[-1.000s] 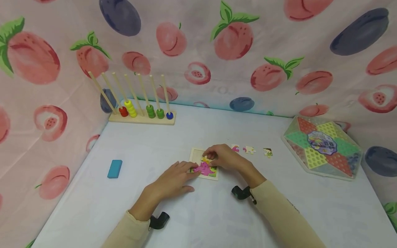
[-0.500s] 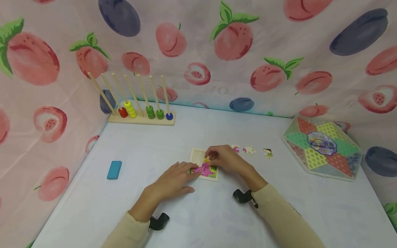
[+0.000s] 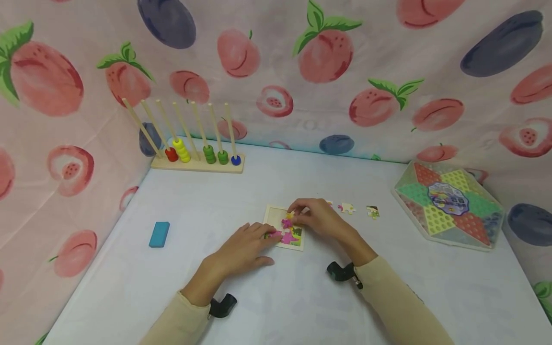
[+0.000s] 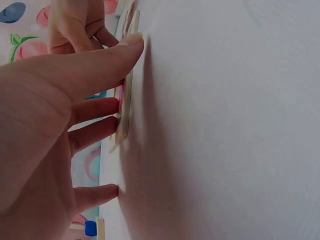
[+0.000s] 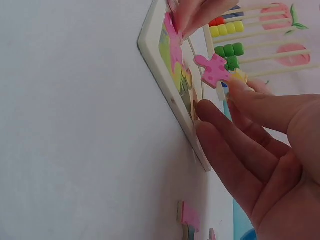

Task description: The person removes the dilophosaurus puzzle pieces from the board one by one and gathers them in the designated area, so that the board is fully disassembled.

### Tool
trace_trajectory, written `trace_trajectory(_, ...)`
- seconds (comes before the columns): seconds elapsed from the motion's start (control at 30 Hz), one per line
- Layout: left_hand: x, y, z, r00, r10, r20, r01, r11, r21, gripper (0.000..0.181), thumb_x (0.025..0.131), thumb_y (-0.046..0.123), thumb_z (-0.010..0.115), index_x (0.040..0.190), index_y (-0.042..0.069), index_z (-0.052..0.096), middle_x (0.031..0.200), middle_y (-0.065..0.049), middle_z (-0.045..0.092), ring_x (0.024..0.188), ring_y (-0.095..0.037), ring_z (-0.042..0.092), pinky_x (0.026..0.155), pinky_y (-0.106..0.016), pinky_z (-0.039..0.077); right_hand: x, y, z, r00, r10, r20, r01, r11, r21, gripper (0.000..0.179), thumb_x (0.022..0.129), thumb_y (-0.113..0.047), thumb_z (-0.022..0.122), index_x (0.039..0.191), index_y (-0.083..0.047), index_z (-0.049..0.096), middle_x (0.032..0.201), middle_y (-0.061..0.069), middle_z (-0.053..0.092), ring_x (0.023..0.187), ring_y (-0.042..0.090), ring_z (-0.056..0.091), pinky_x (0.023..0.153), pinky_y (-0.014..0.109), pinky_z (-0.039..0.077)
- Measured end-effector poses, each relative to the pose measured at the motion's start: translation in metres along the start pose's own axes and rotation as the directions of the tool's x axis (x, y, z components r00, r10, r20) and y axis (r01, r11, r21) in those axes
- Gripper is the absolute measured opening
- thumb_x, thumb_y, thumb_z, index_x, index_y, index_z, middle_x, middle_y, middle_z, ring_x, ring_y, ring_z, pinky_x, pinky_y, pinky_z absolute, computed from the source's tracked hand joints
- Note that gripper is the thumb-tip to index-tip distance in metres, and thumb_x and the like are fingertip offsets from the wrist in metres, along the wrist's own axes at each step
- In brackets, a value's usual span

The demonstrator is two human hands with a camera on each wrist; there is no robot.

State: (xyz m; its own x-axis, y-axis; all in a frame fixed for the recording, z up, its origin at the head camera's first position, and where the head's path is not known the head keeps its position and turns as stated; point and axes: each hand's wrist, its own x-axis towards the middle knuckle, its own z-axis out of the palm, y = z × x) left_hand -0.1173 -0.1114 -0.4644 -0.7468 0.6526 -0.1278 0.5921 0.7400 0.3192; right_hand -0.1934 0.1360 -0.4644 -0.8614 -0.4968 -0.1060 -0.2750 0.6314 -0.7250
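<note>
A small wooden jigsaw tray (image 3: 274, 215) lies on the white table, its near part filled with pink and green pieces (image 3: 288, 236). My left hand (image 3: 240, 250) rests at its near left side, fingers fairly straight, fingertips on the pieces and thumb by the near edge. Between thumb and fingers, my right hand (image 3: 318, 218) pinches a pink and yellow jigsaw piece (image 5: 214, 70). That piece is tilted over the tray in the right wrist view, apart from the fitted pieces. Other right-hand fingertips (image 5: 204, 129) are right at the tray's edge.
Loose jigsaw pieces (image 3: 346, 208) lie in a row right of the tray, one partly behind my right hand. A bead-peg rack (image 3: 196, 165) stands at back left, a blue block (image 3: 159, 234) at left. At right sits a hexagonal board game box (image 3: 448, 206).
My right hand has drawn slightly right with the pinched jigsaw piece, which has come away from the fitted pieces. My left hand has stayed nearly still.
</note>
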Motion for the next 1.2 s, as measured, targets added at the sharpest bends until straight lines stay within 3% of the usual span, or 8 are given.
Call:
trace_trajectory(0.13, 0.001, 0.001, 0.0, 1.0, 0.009, -0.003, -0.009, 1.0, 0.029, 0.064, 0.091, 0.046, 0.074, 0.147, 0.021, 0.057, 0.147, -0.004, 0.055, 0.138, -0.027, 0.051, 0.119, -0.057, 0.04, 0.0, 0.0, -0.002, 0.999, 0.033, 0.014, -0.033, 0.997, 0.07, 0.018, 0.096, -0.018, 0.072, 0.113, -0.013, 0.075, 0.094, 0.005, 0.068, 0.083, 0.016, 0.064, 0.074, 0.026, 0.059)
trace_trajectory(0.33, 0.003, 0.002, 0.0, 1.0, 0.016, 0.01, -0.016, 0.999, 0.027, 0.065, 0.092, 0.044, 0.074, 0.149, 0.019, 0.055, 0.158, -0.001, 0.049, 0.141, -0.027, 0.047, 0.12, -0.06, 0.037, -0.004, 0.003, -0.006, 0.996, 0.084, 0.023, -0.087, 0.978, 0.187, 0.022, 0.098, -0.019, 0.069, 0.118, -0.011, 0.074, 0.097, 0.011, 0.066, 0.074, 0.021, 0.071, 0.063, 0.032, 0.061)
trace_trajectory(0.5, 0.003, 0.002, 0.0, 1.0, 0.031, 0.004, -0.031, 0.999, 0.032, 0.064, 0.093, 0.045, 0.072, 0.148, 0.018, 0.055, 0.159, 0.0, 0.049, 0.142, -0.027, 0.047, 0.12, -0.061, 0.037, -0.013, 0.005, -0.019, 0.995, 0.092, -0.033, -0.081, 0.966, 0.245, 0.03, 0.101, -0.016, 0.064, 0.129, -0.006, 0.069, 0.117, 0.018, 0.068, 0.084, 0.023, 0.076, 0.068, 0.034, 0.064)
trace_trajectory(0.6, 0.004, 0.002, 0.0, 1.0, 0.029, 0.001, -0.029, 0.999, 0.031, 0.062, 0.094, 0.044, 0.072, 0.148, 0.019, 0.055, 0.158, 0.001, 0.05, 0.142, -0.027, 0.047, 0.12, -0.059, 0.038, -0.021, 0.006, -0.033, 0.989, 0.121, -0.088, -0.097, 0.965, 0.243, 0.031, 0.1, -0.017, 0.065, 0.129, -0.005, 0.067, 0.119, 0.018, 0.067, 0.088, 0.026, 0.075, 0.071, 0.033, 0.065)
trace_trajectory(0.73, 0.003, 0.002, 0.0, 0.999, 0.034, -0.009, -0.033, 0.999, 0.034, 0.059, 0.094, 0.04, 0.073, 0.147, 0.019, 0.057, 0.157, 0.001, 0.051, 0.143, -0.027, 0.046, 0.123, -0.056, 0.035, -0.036, 0.011, -0.054, 0.97, 0.175, -0.167, -0.137, 0.967, 0.217, 0.023, 0.098, -0.014, 0.068, 0.118, -0.004, 0.07, 0.113, 0.019, 0.07, 0.087, 0.032, 0.075, 0.069, 0.027, 0.064)
trace_trajectory(0.87, 0.003, 0.002, 0.0, 0.999, 0.035, -0.021, -0.034, 0.999, 0.028, 0.056, 0.093, 0.036, 0.075, 0.144, 0.019, 0.06, 0.155, 0.0, 0.053, 0.149, -0.029, 0.041, 0.126, -0.06, 0.028, -0.054, 0.024, -0.073, 0.957, 0.191, -0.219, -0.153, 0.972, 0.179, 0.02, 0.097, -0.011, 0.068, 0.115, -0.002, 0.074, 0.116, 0.021, 0.073, 0.085, 0.026, 0.077, 0.069, 0.024, 0.063)
trace_trajectory(1.03, 0.005, 0.002, -0.002, 1.0, 0.005, 0.001, -0.005, 1.0, -0.003, 0.055, 0.092, 0.035, 0.076, 0.143, 0.019, 0.062, 0.155, 0.001, 0.053, 0.153, -0.03, 0.037, 0.122, -0.067, 0.03, -0.075, 0.041, -0.081, 0.947, 0.254, -0.198, -0.218, 0.958, 0.186, 0.027, 0.095, -0.019, 0.073, 0.117, -0.003, 0.074, 0.118, 0.022, 0.075, 0.084, 0.024, 0.078, 0.073, 0.023, 0.063)
trace_trajectory(1.2, 0.007, 0.002, -0.002, 1.0, -0.011, 0.015, 0.012, 1.0, -0.01, 0.054, 0.092, 0.035, 0.076, 0.142, 0.019, 0.062, 0.155, 0.001, 0.053, 0.153, -0.029, 0.038, 0.12, -0.067, 0.033, -0.087, 0.055, -0.077, 0.929, 0.338, -0.149, -0.317, 0.936, 0.152, 0.032, 0.093, -0.023, 0.075, 0.12, -0.005, 0.074, 0.123, 0.022, 0.073, 0.079, 0.019, 0.076, 0.071, 0.022, 0.061)
